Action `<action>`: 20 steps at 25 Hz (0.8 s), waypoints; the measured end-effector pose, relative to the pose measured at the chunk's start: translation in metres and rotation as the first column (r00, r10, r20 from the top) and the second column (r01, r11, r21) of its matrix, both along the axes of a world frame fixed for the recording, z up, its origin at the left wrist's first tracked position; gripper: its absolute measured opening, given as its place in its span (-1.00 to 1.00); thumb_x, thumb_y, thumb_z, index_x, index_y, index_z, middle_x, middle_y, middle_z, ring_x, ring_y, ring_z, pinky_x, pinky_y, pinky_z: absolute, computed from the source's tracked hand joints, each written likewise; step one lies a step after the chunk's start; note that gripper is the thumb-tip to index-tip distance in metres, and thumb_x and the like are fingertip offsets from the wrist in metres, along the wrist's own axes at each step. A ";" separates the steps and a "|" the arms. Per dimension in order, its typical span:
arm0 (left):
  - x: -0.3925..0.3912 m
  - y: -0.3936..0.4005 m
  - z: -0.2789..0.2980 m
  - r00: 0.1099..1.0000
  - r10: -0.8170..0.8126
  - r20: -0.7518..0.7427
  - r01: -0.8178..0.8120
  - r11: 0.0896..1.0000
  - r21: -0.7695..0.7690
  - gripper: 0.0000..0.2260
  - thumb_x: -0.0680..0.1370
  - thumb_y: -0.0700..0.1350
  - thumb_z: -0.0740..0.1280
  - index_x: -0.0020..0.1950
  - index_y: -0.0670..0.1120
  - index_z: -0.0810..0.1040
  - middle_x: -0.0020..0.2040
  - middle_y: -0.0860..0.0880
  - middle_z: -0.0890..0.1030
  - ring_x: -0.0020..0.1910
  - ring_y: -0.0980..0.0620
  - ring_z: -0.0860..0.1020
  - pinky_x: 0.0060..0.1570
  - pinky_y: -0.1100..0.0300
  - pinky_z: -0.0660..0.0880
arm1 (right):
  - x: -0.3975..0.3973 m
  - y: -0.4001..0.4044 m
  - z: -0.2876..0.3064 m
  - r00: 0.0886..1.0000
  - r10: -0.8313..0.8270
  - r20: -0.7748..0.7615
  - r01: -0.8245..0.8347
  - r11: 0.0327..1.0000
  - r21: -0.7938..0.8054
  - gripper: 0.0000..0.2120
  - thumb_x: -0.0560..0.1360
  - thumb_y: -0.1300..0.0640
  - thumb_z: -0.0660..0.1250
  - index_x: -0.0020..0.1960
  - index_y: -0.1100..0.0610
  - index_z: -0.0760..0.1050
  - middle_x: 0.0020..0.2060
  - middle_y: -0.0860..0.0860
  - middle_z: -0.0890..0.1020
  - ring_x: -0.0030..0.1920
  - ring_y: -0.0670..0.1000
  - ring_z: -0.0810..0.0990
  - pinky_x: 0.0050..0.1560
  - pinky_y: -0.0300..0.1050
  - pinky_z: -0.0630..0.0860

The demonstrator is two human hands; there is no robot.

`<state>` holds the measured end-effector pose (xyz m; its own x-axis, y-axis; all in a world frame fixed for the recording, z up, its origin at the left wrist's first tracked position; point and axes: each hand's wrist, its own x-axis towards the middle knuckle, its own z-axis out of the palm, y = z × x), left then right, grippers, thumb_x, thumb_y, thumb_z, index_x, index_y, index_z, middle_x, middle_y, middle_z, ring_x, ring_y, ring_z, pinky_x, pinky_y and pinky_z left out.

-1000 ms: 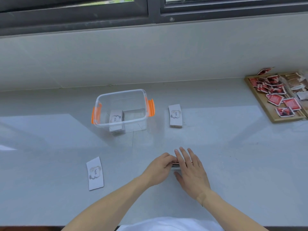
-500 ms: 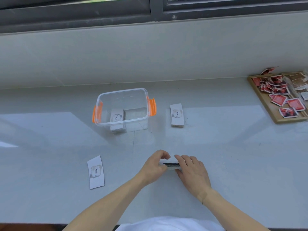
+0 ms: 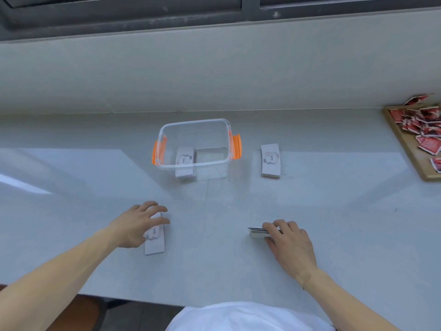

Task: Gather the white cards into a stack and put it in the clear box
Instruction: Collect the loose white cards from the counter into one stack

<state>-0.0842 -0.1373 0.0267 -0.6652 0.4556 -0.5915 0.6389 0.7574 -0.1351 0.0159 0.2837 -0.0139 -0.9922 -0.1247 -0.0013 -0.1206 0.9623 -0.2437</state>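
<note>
The clear box [image 3: 195,124] with orange latches stands at the middle of the counter, and a small stack of white cards [image 3: 185,158] lies inside it. Another white card stack [image 3: 270,160] rests to the right of the box. My left hand [image 3: 137,223] hovers with fingers spread over a single white card [image 3: 155,242] lying flat at the near left. My right hand [image 3: 290,240] grips a gathered card stack [image 3: 259,232] by its edge at the near right, just above the counter.
A wooden tray [image 3: 410,149] with several red packets sits at the far right. A pale wall and dark window frame rise behind the counter. The counter's front edge runs near my body.
My left hand has left the gathered stack and moved left over the single card. The right hand stays on the stack. My head has shifted, so the view looks closer.
</note>
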 end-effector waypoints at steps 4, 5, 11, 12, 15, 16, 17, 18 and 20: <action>0.006 0.002 -0.008 1.000 -0.026 -0.016 0.026 1.000 -0.015 -0.43 0.43 -0.06 0.32 0.39 0.21 0.22 0.52 0.11 0.12 0.53 -0.03 0.03 0.38 0.12 0.23 | 0.002 -0.001 0.000 1.000 0.000 -0.001 0.000 1.000 0.002 -0.78 0.40 0.13 0.49 0.00 -0.01 0.54 -0.14 -0.04 0.60 -0.21 0.15 0.52 -0.35 -0.02 0.42; 0.006 0.004 -0.011 1.000 -0.023 -0.019 0.023 1.000 -0.007 -0.45 0.43 -0.05 0.34 0.37 0.18 0.24 0.51 0.10 0.14 0.52 -0.04 0.03 0.37 0.12 0.24 | 0.002 -0.001 0.000 1.000 0.000 -0.002 0.000 1.000 0.004 -0.78 0.40 0.13 0.49 0.00 -0.01 0.54 -0.14 -0.04 0.60 -0.21 0.15 0.52 -0.35 -0.02 0.42; 0.000 0.007 -0.014 1.000 -0.026 -0.015 0.026 0.999 -0.043 -0.53 0.39 0.00 0.44 0.23 0.09 0.32 0.41 0.07 0.25 0.49 -0.04 0.08 0.32 0.14 0.28 | 0.002 -0.002 -0.002 1.000 0.002 -0.011 -0.002 1.000 0.006 -0.76 0.36 0.16 0.51 -0.02 0.01 0.55 -0.18 -0.03 0.60 -0.25 0.15 0.52 -0.37 -0.05 0.40; -0.001 0.007 -0.013 1.000 -0.025 -0.011 0.024 0.998 -0.052 -0.53 0.39 0.01 0.45 0.21 0.08 0.32 0.38 0.07 0.28 0.48 -0.04 0.10 0.32 0.14 0.28 | 0.002 -0.002 -0.003 1.000 0.001 -0.011 -0.001 1.000 0.005 -0.75 0.36 0.16 0.52 -0.02 0.01 0.55 -0.17 -0.03 0.60 -0.25 0.15 0.52 -0.38 -0.04 0.41; -0.004 0.010 -0.010 1.000 0.013 0.006 -0.012 0.993 -0.119 -0.57 0.44 0.05 0.41 0.20 0.01 0.32 0.26 0.05 0.41 0.40 0.01 0.22 0.40 0.03 0.22 | 0.002 -0.002 -0.003 1.000 -0.001 -0.015 0.001 1.000 0.008 -0.75 0.35 0.16 0.51 -0.02 0.01 0.54 -0.17 -0.03 0.60 -0.25 0.14 0.52 -0.37 -0.03 0.42; -0.005 0.013 -0.008 0.996 0.082 0.018 -0.079 0.991 -0.106 -0.65 0.49 0.02 0.38 0.18 0.00 0.32 0.20 0.05 0.44 0.35 0.01 0.29 0.40 -0.03 0.22 | 0.002 -0.001 -0.003 1.000 -0.002 -0.011 0.002 1.000 0.012 -0.75 0.36 0.16 0.51 -0.02 0.01 0.54 -0.17 -0.03 0.60 -0.25 0.14 0.52 -0.37 -0.03 0.41; -0.006 0.017 -0.006 0.985 0.168 0.031 -0.166 0.984 -0.058 -0.75 0.52 -0.05 0.33 0.12 -0.01 0.31 0.14 0.04 0.47 0.28 -0.01 0.36 0.37 -0.04 0.26 | 0.002 -0.002 -0.003 1.000 -0.001 -0.008 0.002 1.000 0.014 -0.75 0.36 0.16 0.52 -0.02 0.01 0.54 -0.17 -0.04 0.60 -0.25 0.14 0.52 -0.36 -0.04 0.40; -0.009 0.021 -0.003 0.967 0.252 0.050 -0.253 0.967 0.014 -0.82 0.54 -0.13 0.28 0.04 0.01 0.30 0.08 0.04 0.49 0.19 -0.02 0.42 0.26 0.00 0.34 | 0.001 -0.002 -0.002 1.000 0.000 -0.006 0.000 1.000 0.014 -0.75 0.36 0.15 0.52 -0.02 0.01 0.54 -0.17 -0.04 0.60 -0.25 0.14 0.52 -0.37 -0.04 0.39; -0.014 0.034 0.001 0.921 0.371 0.118 -0.387 0.910 0.152 -0.80 0.54 -0.23 0.20 -0.06 0.05 0.25 -0.03 0.05 0.49 -0.02 -0.03 0.44 -0.11 0.12 0.38 | 0.002 -0.002 -0.002 1.000 0.004 -0.002 -0.004 1.000 0.015 -0.74 0.36 0.14 0.51 0.00 -0.01 0.54 -0.16 -0.06 0.60 -0.24 0.12 0.53 -0.36 -0.03 0.40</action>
